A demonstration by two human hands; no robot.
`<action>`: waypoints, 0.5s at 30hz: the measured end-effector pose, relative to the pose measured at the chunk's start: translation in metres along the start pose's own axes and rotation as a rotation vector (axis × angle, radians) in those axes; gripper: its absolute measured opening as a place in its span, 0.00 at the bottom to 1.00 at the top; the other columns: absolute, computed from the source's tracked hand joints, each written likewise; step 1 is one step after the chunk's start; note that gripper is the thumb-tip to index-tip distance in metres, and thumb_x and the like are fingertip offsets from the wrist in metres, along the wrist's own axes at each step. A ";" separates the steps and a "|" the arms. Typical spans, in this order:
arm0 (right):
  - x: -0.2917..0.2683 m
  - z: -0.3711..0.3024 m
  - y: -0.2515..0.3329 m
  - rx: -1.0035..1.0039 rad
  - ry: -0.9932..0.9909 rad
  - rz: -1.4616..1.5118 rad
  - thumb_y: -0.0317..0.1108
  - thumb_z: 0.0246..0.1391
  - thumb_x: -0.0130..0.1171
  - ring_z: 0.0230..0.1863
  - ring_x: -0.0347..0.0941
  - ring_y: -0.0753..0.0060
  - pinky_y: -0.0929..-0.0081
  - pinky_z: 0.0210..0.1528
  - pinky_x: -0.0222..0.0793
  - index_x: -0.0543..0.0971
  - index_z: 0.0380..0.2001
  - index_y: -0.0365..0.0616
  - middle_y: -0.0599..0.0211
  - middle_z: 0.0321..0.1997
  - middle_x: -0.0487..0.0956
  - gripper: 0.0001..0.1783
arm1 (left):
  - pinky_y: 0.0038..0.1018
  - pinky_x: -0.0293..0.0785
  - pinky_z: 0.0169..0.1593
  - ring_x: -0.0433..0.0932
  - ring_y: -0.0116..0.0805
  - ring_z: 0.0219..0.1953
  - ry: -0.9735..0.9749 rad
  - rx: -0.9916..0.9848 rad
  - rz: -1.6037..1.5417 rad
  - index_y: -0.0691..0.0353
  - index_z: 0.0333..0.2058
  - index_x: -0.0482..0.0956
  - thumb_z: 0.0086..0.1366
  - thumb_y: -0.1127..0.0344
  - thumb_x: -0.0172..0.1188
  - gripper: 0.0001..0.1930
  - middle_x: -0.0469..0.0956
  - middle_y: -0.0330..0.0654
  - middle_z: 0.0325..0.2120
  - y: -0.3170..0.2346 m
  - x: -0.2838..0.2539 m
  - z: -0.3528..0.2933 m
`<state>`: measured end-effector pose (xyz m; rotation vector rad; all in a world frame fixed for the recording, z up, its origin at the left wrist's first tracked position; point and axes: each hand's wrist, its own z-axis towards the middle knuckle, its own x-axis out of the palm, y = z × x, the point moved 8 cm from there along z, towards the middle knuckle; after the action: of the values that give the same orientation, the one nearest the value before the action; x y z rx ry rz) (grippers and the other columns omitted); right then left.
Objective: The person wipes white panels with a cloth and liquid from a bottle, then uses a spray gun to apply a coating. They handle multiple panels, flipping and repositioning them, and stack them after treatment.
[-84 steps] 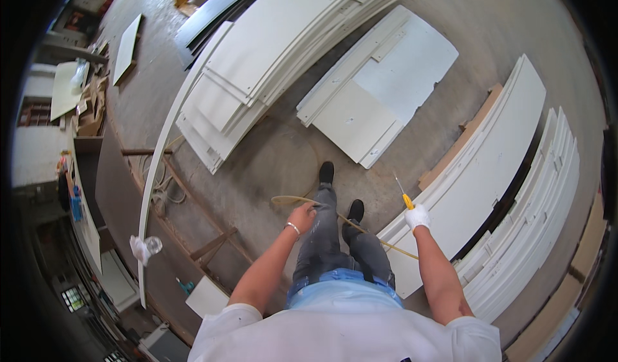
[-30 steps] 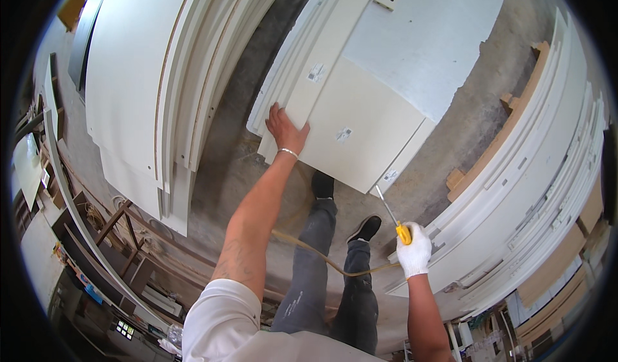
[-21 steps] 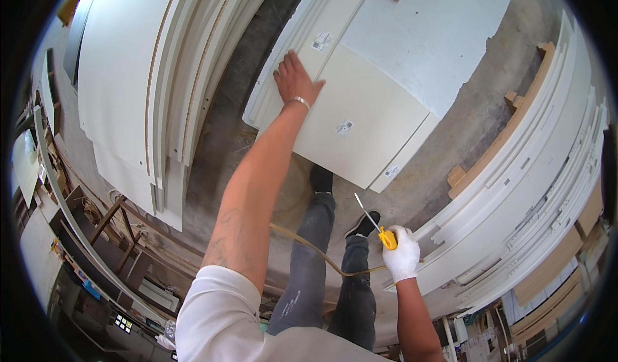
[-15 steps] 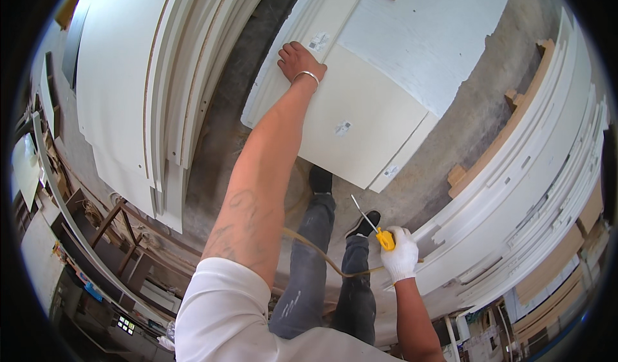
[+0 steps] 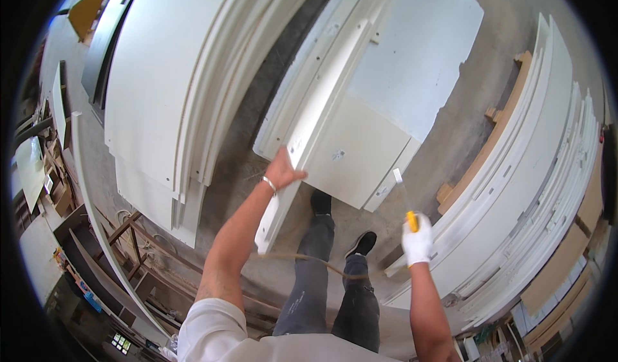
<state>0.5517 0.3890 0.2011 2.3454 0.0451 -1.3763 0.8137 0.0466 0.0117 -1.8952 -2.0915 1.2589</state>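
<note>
My bare left hand (image 5: 283, 170), with a bracelet at the wrist, is closed around a long narrow white board (image 5: 328, 108). The board is tilted up off the stack, its near end above the floor left of my legs. In my right hand (image 5: 417, 241), which wears a white glove, is a yellow-handled air blow gun (image 5: 412, 221). Its thin metal nozzle points away from me, with a bright white patch at the tip. A brownish hose (image 5: 322, 263) crosses in front of my legs toward the glove. Under the board lie flat cream panels (image 5: 360, 143) bearing small labels.
Tall white panels (image 5: 161, 98) stack at the left. More long white boards (image 5: 515, 188) lie at the right, beside wooden blocks (image 5: 444, 193). A large pale sheet (image 5: 418, 59) lies beyond the cream panels. My shoes (image 5: 362, 243) stand on concrete floor. A cluttered metal frame (image 5: 132, 233) is at lower left.
My left hand has gone from resting on the boards to gripping a narrow board, lifting and pulling it nearer. My right hand has moved slightly up and right with the blow gun.
</note>
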 end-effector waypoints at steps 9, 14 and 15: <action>-0.075 0.023 0.048 -0.097 0.154 -0.013 0.33 0.50 0.66 0.45 0.81 0.43 0.54 0.49 0.76 0.82 0.35 0.44 0.48 0.41 0.84 0.09 | 0.49 0.80 0.52 0.80 0.49 0.44 0.722 -0.134 -1.358 0.72 0.59 0.70 0.53 0.53 0.66 0.39 0.78 0.55 0.45 -0.058 0.021 -0.100; -0.052 -0.029 0.036 -0.348 0.480 -0.365 0.39 0.52 0.63 0.42 0.80 0.42 0.51 0.47 0.75 0.83 0.35 0.45 0.51 0.37 0.83 0.11 | 0.45 0.83 0.47 0.83 0.46 0.40 0.722 -0.190 -1.426 0.72 0.56 0.72 0.57 0.57 0.64 0.32 0.80 0.53 0.43 -0.081 0.037 -0.085; -0.057 -0.035 0.026 -0.280 0.412 -0.394 0.40 0.52 0.63 0.42 0.80 0.43 0.51 0.47 0.76 0.83 0.35 0.46 0.52 0.37 0.83 0.11 | 0.45 0.83 0.46 0.83 0.45 0.39 0.707 -0.189 -1.377 0.72 0.55 0.72 0.58 0.57 0.64 0.31 0.80 0.53 0.42 -0.085 0.039 -0.082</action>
<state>0.5580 0.3889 0.2724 2.4103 0.8014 -0.9353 0.7791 0.1297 0.0972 -0.3686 -2.2115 0.0516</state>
